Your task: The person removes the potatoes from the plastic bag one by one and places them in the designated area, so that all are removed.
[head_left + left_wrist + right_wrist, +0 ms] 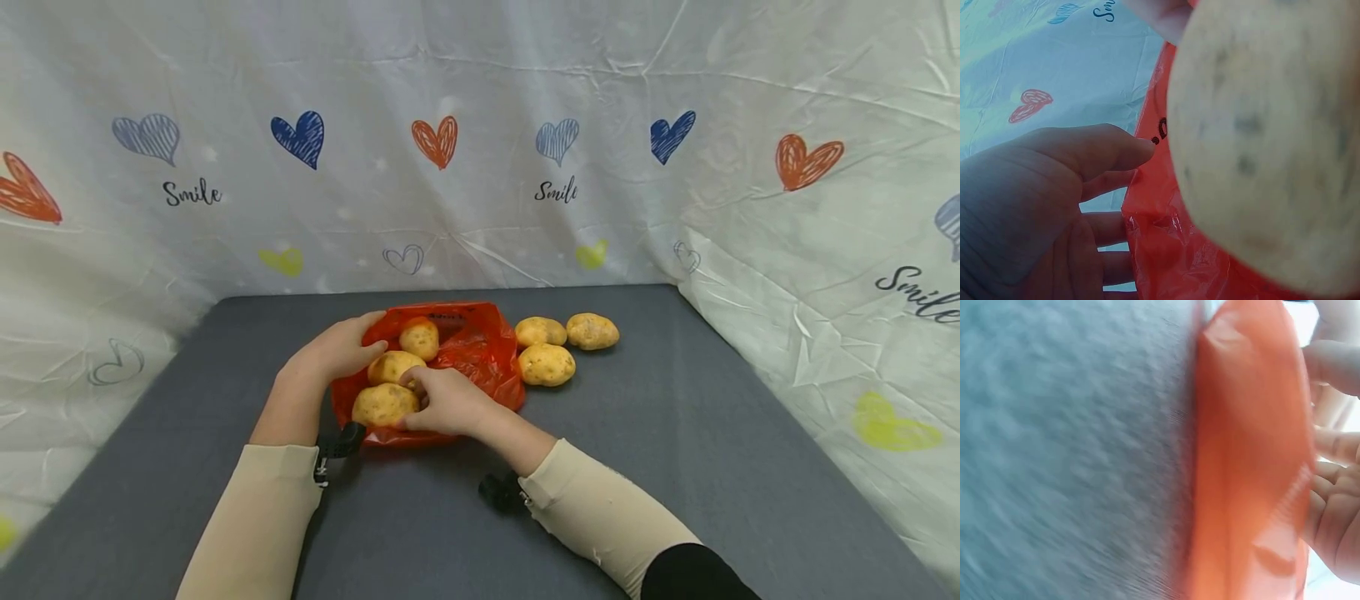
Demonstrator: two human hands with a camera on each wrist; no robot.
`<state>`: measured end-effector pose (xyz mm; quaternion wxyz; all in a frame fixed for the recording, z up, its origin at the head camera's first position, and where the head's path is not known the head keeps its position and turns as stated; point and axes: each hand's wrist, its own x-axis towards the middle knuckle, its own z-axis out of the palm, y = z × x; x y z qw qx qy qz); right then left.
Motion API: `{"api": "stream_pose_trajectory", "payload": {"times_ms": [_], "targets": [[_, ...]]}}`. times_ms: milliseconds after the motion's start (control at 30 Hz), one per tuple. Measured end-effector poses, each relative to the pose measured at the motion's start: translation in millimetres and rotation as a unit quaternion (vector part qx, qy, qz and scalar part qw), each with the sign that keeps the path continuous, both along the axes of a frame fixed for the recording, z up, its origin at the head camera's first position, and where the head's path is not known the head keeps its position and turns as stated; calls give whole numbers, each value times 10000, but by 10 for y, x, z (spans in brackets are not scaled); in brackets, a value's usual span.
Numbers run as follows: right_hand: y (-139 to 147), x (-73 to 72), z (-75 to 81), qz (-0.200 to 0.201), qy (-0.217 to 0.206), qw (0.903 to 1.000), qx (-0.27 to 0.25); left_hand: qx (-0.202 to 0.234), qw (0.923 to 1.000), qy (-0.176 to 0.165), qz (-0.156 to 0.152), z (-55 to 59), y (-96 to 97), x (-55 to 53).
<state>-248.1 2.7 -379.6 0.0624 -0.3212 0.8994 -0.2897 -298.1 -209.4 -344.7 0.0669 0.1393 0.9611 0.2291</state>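
Observation:
A red plastic bag (480, 358) lies on the grey table with its mouth spread. Inside it sit a small potato (420, 337), a middle potato (394, 366) and a front potato (384, 406). My left hand (341, 346) pinches the bag's left edge; the left wrist view shows the thumb (1125, 150) on the red film and the other fingers behind it. At the bag's opening, my right hand (450, 404) grips the front potato from its right side. A potato (1266, 150) looms close and blurred in the left wrist view. Orange-red film (1254, 456) fills the middle of the right wrist view.
Right of the bag, three loose potatoes lie close together: a back left one (540, 331), a back right one (592, 331) and a front one (547, 365). The grey table (675, 467) extends to both sides. A white sheet (480, 200) printed with hearts hangs behind.

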Motion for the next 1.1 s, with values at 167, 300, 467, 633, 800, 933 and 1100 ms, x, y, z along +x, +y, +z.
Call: {"api": "stream_pose_trajectory", "payload": {"times_ms": [167,300,467,633,800,933,1100], "targets": [[113,-51,134,-92,-445,9989,-108,25,10000,-23,-9,2,0,0],[253,-85,280,-121,-767,9965,-305,2,10000,-47,-25,13,3,0],[444,-147,434,-168,-941,9943,-483,-30,10000,-63,-16,18,-1,6],[639,-211,545,-302,-1143,9900,-769,-24,10000,-28,-18,11,-5,8],[829,-273,623,-361,-1300,9874,-832,-24,9999,-116,66,0,-2,4],[982,-306,683,-443,-1166,9904,-594,-35,9997,-182,133,-5,-4,6],[1200,-341,739,-650,-1201,9883,-684,7,9996,-245,157,-3,-1,11]]}}
